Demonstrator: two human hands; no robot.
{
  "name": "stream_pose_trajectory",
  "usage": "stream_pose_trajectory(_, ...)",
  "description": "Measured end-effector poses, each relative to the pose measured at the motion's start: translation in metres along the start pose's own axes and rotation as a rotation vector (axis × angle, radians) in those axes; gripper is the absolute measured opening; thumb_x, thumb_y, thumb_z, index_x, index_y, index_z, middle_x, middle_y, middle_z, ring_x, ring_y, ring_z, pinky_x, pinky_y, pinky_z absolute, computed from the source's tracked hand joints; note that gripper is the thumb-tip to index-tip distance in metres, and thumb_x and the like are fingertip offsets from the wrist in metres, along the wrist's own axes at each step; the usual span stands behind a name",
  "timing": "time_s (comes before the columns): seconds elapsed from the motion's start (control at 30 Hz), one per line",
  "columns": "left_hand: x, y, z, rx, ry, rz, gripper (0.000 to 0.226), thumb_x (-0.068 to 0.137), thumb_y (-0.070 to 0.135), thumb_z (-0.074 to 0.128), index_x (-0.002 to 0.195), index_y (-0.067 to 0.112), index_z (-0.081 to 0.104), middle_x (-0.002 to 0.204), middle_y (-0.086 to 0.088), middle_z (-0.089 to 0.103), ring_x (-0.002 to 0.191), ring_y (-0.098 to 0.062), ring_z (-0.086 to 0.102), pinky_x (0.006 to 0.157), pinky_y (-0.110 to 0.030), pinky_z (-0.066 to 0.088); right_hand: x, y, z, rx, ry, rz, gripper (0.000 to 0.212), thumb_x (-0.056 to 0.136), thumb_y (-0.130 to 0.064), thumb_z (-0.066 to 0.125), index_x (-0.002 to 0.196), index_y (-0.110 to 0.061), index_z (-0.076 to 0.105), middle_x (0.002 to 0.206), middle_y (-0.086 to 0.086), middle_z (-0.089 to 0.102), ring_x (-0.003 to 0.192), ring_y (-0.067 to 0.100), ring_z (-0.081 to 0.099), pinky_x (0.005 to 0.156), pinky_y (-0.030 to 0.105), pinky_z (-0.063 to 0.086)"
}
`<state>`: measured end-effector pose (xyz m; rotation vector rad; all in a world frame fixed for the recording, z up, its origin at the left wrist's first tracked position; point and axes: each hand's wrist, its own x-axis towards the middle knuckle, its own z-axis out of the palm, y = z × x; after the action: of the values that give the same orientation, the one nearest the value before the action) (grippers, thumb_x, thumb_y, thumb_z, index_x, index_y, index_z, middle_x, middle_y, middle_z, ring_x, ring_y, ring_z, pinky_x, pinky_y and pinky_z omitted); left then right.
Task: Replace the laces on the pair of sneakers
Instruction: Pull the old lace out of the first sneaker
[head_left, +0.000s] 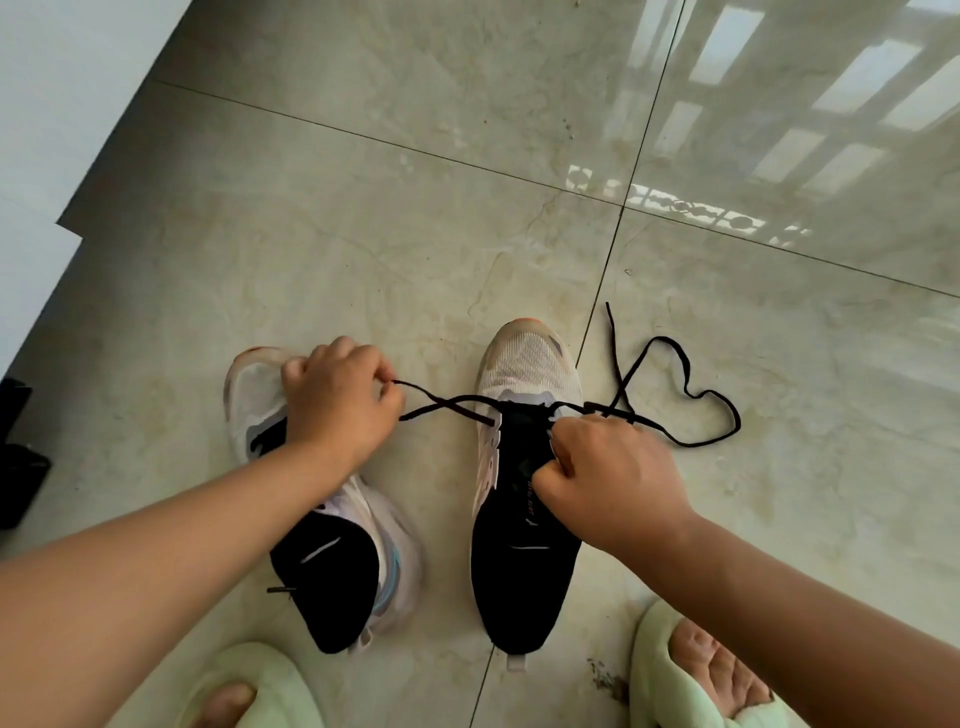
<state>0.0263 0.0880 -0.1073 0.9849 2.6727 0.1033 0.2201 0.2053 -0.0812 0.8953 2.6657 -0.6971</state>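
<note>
Two white-and-black sneakers stand on the tiled floor, toes pointing away from me. The right sneaker (524, 467) has a black lace (691, 395) crossing its lowest eyelets. My left hand (340, 405) hovers over the left sneaker (337, 571) and pinches one end of that lace, stretched taut to the left. My right hand (608, 478) sits over the right sneaker's tongue with curled fingers gripping the lace near the eyelets. The rest of the lace trails in loops on the floor to the right. A short black lace tip (280, 590) shows by the left sneaker's heel.
My feet in pale green slippers (675, 670) are at the bottom edge, close behind the sneakers. A white wall or panel (62, 104) runs along the left, with a dark object (21, 452) at its foot. Glossy beige tiles (415, 208) stretch ahead.
</note>
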Motion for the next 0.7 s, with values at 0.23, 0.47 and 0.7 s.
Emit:
stream_pose_trajectory(0.23,-0.035,0.039,-0.005,-0.058,0.132,0.624,0.020,0.072,0.029,0.059,0.086,0.021,0.071,0.084,0.002,0.060,0.080,-0.022,0.057,0.081,-0.034,0.027,0.001,0.000,0.001,0.001,0.005,-0.014,0.026,0.075,-0.025,0.048,0.058,-0.018,0.029,0.060,-0.005,0.037,0.060,0.020,0.040,0.048,0.023,0.013)
stream_pose_trajectory(0.47,-0.022,0.042,-0.001,-0.097,0.157,0.534,0.013,0.073,0.024,0.059,0.061,0.020,0.063,0.066,0.005,0.057,0.070,-0.023,0.056,0.077,-0.032,0.024,0.000,0.000,0.001,-0.005,0.005,-0.011,0.028,0.076,-0.025,0.048,0.058,-0.018,0.028,0.059,-0.005,0.036,0.060,0.019,0.038,0.048,0.022,0.013)
stream_pose_trajectory(0.7,0.006,0.001,0.010,0.115,0.034,0.112,0.012,0.076,0.028,0.059,0.065,0.027,0.055,0.074,0.009,0.052,0.084,-0.021,0.049,0.073,-0.031,0.014,-0.002,0.001,0.001,0.039,0.022,0.008,0.028,0.075,-0.022,0.049,0.057,-0.017,0.028,0.057,-0.002,0.037,0.058,0.020,0.037,0.049,0.022,0.014)
